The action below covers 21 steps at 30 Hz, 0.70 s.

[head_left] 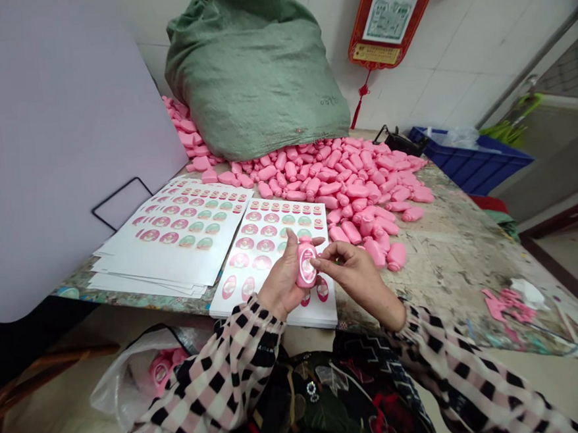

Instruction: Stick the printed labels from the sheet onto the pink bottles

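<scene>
While snug in curled left fingers [290,248], pink bottle [306,260] against right fingers [328,268] nearly together, hold unclear.

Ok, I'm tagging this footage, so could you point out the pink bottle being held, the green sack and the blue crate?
Pink bottle [306,264]: head view, on the middle of its front.
Green sack [260,80]: head view, on its bulging front.
Blue crate [476,169]: head view, on its side wall.
</scene>
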### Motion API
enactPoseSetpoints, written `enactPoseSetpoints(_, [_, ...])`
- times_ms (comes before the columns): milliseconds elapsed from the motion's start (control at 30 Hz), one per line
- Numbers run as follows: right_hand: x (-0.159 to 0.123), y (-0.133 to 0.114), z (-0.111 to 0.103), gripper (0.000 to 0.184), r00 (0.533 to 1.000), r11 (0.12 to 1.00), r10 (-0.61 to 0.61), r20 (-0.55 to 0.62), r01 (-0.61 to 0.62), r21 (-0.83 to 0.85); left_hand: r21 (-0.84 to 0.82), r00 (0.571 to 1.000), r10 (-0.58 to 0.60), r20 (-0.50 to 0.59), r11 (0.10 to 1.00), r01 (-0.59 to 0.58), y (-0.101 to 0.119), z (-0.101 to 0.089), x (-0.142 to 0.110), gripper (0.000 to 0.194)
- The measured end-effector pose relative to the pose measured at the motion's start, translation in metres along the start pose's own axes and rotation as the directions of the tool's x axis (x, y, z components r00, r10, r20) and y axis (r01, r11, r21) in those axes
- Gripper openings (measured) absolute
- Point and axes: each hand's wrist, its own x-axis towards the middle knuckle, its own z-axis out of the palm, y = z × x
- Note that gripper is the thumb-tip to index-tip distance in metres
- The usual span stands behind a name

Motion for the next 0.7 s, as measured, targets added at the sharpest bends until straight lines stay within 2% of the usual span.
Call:
enactPoseSetpoints(233, [0.0,0.0,0.0,0.026,1.0,1.0,0.01,-0.008,-0.01,-0.006,0.051,1.0,0.019,-0.021,0.999,-0.018,0.001,0.002,0.0,0.068])
enactPoseSetpoints(433, [-0.001,0.006,0.0,0.024,1.0,1.0,0.023,0.001,-0.023,-0.017,0.066,0.984,0.15,-0.1,0.987,-0.144,-0.006,-0.001,0.003,0.061])
enactPoseSetpoints(533, [-0.002,0.007,0.0,0.025,0.999,0.999,0.045,-0.007,-0.045,-0.007,0.075,0.99,0.127,-0.055,0.99,-0.123,-0.007,-0.002,0.0,0.06])
enactPoseSetpoints(700, [-0.003,0.005,-0.001,0.026,0.997,0.997,0.075,0.0,-0.075,-0.008,0.133,0.986,0.167,0.003,0.977,-0.166,-0.005,0.0,-0.008,0.036])
